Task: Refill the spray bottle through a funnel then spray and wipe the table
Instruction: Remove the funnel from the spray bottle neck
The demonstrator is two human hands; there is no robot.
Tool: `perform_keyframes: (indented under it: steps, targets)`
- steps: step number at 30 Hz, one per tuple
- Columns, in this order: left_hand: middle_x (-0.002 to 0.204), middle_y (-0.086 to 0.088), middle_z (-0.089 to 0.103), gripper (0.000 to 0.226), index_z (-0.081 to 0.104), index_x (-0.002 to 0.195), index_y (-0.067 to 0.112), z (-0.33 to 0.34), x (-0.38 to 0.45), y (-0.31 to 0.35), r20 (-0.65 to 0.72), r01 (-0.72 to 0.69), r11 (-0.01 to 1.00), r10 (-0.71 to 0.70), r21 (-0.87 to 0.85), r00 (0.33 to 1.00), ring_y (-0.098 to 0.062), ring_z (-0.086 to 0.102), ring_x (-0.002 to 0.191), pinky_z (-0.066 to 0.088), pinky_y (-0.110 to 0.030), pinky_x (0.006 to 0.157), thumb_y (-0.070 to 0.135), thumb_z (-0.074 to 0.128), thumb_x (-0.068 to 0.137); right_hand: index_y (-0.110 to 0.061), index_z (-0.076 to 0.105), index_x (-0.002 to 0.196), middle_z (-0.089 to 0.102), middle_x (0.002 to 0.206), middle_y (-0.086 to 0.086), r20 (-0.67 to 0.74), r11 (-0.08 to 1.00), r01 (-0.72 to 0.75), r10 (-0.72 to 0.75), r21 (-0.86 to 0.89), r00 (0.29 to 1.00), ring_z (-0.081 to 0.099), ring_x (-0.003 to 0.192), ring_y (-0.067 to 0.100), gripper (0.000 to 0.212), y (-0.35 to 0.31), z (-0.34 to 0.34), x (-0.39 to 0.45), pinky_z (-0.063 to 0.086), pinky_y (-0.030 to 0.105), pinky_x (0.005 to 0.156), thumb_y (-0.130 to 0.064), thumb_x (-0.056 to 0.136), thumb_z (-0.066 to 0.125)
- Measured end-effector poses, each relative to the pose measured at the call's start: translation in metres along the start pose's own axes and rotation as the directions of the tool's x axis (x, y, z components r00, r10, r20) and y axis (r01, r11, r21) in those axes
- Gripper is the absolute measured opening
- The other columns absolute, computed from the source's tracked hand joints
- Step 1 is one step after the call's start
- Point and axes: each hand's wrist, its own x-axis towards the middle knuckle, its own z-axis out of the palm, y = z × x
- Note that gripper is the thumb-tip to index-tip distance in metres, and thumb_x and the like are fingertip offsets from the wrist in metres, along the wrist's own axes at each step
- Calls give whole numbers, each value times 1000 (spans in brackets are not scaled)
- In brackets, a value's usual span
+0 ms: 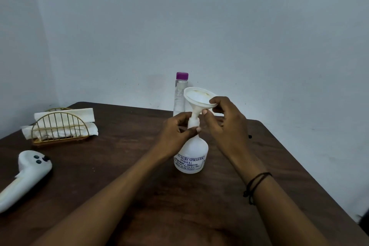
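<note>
Dark table [119, 166], grey wall: we seat funnel [196, 100] in bottle [191, 154].
L hand [175, 132] pinches neck, R hand [223, 120] pinches funnel rim; stem tilts slightly off bottle's upright axis.

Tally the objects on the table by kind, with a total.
Bottles: 2, the spray bottle and the purple-capped bottle
Funnel: 1
Spray head: 1
Napkin holder: 1
Total: 5

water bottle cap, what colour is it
Purple, on the clear water bottle; cap shows in the head view.
</note>
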Motion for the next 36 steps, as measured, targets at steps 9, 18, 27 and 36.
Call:
perform_keyframes:
  steps: [9, 18, 27, 36]
  targets:
    - [104, 5, 75, 40, 68, 119, 21, 0, 1, -3, -32, 35, 999, -34, 12, 999, -11, 71, 96, 58, -37, 89, 22, 81, 81, -19, 62, 100, 68, 95, -5, -47, 1000, 22, -22, -13, 999, 66, 90, 14, 18, 0, -16, 7, 56, 30, 68, -30, 85, 66]
    - [117, 7, 71, 54, 61, 130, 28, 0, -3, -6, -22, 54, 998, -53, 37, 998, -8, 67, 106, 57, -36, 94, 36, 80, 80, -19, 59, 83, 61, 68, -5, -54, 948, -309, 314, 81, 948, 54, 59, 4, 19, 36, -2, 40, 41, 21, 55, -36, 91, 63]
    - [113, 14, 71, 51, 63, 127, 32, -3, -9, -15, -43, 36, 990, -30, 133, 999, 2, 65, 102, 54, -18, 82, 44, 77, 80, -14, 70, 76, 70, 77, 4, 52, 853, -502, 513, -144, 857, 64, 76, 27, 31, 119, 69, 59, 45, 32, 63, -38, 91, 60]
    - [101, 16, 75, 39, 72, 110, 28, -1, -10, -21, -24, -12, 979, 17, 202, 1000, 3, 67, 95, 50, -12, 76, 52, 73, 78, -15, 73, 93, 72, 97, 11, 69, 761, -471, 554, -446, 830, 67, 90, 34, 35, 159, 112, 56, 48, 34, 70, -43, 91, 53]
